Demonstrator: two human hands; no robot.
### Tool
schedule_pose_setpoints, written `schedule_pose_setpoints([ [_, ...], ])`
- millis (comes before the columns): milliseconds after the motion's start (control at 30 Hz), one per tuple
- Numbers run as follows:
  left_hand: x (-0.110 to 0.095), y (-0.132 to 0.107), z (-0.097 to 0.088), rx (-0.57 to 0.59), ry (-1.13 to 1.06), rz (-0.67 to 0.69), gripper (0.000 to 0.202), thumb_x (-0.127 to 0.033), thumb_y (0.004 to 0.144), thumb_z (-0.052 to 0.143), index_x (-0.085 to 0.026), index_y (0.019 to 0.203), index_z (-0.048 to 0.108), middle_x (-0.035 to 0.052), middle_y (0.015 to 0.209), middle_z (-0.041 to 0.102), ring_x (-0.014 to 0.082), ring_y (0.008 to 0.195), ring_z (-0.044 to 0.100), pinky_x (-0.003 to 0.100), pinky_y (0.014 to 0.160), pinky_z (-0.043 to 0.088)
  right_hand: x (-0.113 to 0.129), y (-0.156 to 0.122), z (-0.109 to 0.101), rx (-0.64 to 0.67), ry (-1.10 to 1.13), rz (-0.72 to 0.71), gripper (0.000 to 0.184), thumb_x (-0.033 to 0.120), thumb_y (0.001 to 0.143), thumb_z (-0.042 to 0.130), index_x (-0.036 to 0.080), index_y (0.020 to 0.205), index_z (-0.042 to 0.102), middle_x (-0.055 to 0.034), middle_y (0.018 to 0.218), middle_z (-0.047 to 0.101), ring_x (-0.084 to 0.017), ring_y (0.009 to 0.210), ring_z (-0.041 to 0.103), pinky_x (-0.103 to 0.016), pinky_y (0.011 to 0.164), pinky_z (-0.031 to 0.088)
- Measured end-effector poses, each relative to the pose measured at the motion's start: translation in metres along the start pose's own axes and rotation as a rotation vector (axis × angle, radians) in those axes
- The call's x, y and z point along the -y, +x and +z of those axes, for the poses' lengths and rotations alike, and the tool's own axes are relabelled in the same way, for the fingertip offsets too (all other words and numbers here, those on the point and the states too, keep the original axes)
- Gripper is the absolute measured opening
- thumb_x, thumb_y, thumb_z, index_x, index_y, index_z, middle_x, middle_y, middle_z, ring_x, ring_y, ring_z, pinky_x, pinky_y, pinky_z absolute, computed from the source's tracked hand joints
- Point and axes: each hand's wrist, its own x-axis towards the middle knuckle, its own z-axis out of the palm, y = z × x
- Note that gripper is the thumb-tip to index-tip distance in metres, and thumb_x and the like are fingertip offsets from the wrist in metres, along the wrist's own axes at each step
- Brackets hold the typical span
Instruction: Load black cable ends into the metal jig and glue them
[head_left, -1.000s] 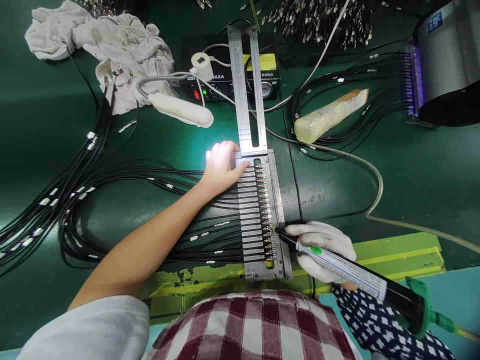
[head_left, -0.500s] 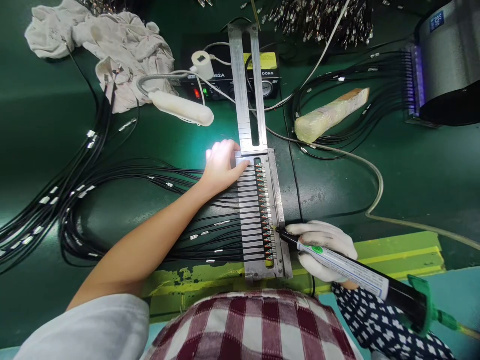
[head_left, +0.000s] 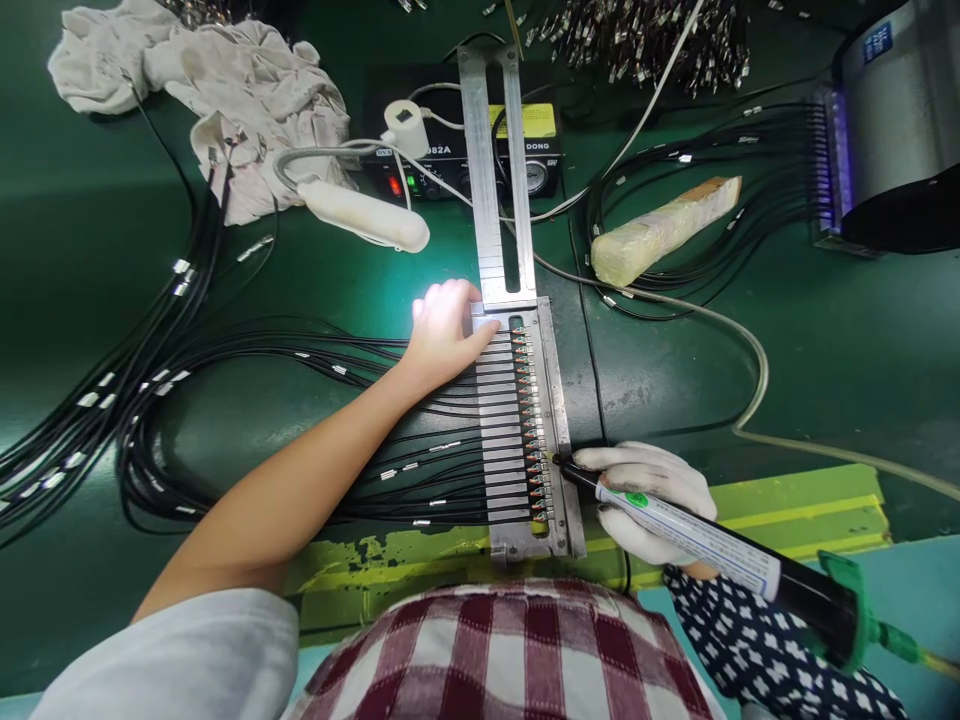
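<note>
A long metal fixture (head_left: 559, 420) lies on the green bench and holds a row of several black cables (head_left: 315, 350) with small copper-tipped ends. My left hand (head_left: 444, 335), bare, rests with fingers flat on the fixture's upper left edge, lit by a lamp. My right hand (head_left: 649, 495), in a white glove, is closed round a dispensing syringe (head_left: 697, 540) with a black tip and a green end fitting. The syringe tip touches one of the cable ends about two thirds of the way down the row.
A gooseneck lamp (head_left: 364, 215) shines onto the fixture. A black controller box (head_left: 450, 150) stands behind it, beside a crumpled cloth (head_left: 225, 90). A tan block (head_left: 660, 230) lies at right, near a grey machine (head_left: 892, 120) holding more cables. A pile of metal ferrules (head_left: 637, 40) is at top.
The syringe tip has crept slightly up the row of cable ends. My left hand has stayed where it was.
</note>
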Motion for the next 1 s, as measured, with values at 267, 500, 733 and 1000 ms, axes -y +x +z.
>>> schedule_pose_setpoints([
  [267, -0.0007, -0.0001, -0.0010, 0.004, -0.007, 0.002, 0.028, -0.041, 0.083, 0.059, -0.020, 0.100, 0.054, 0.0055, 0.096, 0.060, 0.0275, 0.096, 0.054, 0.041, 0.082, 0.038, 0.0043, 0.0053, -0.0016, -0.006, -0.020, 0.025, 0.020, 0.018, 0.077, 0.069, 0.019, 0.097, 0.064, -0.0119, 0.093, 0.078, -0.024, 0.081, 0.076, -0.034, 0.068, 0.062],
  [500, -0.0010, -0.0001, -0.0011, 0.003, -0.007, 0.001, 0.027, -0.041, 0.083, 0.059, -0.020, 0.100, 0.054, 0.0054, 0.096, 0.060, 0.0273, 0.096, 0.054, 0.041, 0.083, 0.038, 0.0013, 0.0050, -0.0002, -0.014, -0.007, 0.028, 0.020, 0.018, 0.077, 0.069, 0.018, 0.096, 0.065, -0.0126, 0.095, 0.078, -0.024, 0.081, 0.076, -0.034, 0.069, 0.062],
  [733, -0.0006, -0.0002, -0.0006, 0.001, -0.007, -0.001, 0.027, -0.041, 0.083, 0.059, -0.021, 0.100, 0.054, 0.0053, 0.095, 0.060, 0.0271, 0.095, 0.054, 0.041, 0.083, 0.039, 0.0021, 0.0027, -0.0003, -0.011, -0.014, 0.042, 0.021, 0.019, 0.077, 0.070, 0.019, 0.097, 0.065, -0.0120, 0.096, 0.078, -0.024, 0.082, 0.076, -0.035, 0.071, 0.062],
  [1000, -0.0010, 0.0002, -0.0005, 0.000, -0.011, -0.008, 0.027, -0.041, 0.083, 0.060, -0.021, 0.100, 0.055, 0.0060, 0.097, 0.061, 0.0281, 0.097, 0.054, 0.042, 0.084, 0.039, 0.0058, 0.0042, -0.0009, -0.052, -0.039, -0.003, 0.020, 0.018, 0.076, 0.069, 0.018, 0.096, 0.064, -0.0127, 0.096, 0.078, -0.025, 0.082, 0.076, -0.035, 0.071, 0.062],
])
